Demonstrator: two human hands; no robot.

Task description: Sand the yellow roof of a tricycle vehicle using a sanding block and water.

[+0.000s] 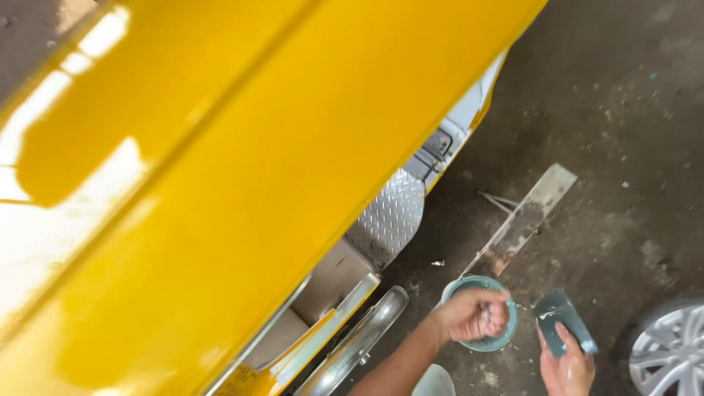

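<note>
A glossy yellow panel [242, 169] fills the left and centre of the frame, sunlight glaring off its upper left. Below it, toward lower centre, a ribbed metal step [387, 216] and a chrome bar [359, 341] show at the vehicle's edge. To the right lies dark, stained concrete floor [623, 110], with a long flat board [522, 220] angled across it at centre right.

At lower centre right, the person's left hand [475, 314] is clenched over a small round teal bowl [480, 315], fingers curled down into it; what they pinch cannot be told, though pale paste smears the knuckles. The bowl sits directly under that fist, its rim showing above and below the hand.

Just right of it, the right hand [566, 367] rises from the bottom edge, grasping a dark rectangular block [561, 319] by its lower end, so the block juts up beyond the fingers, streaked with white. A silver wheel [671, 348] shows in the lower right corner.
</note>
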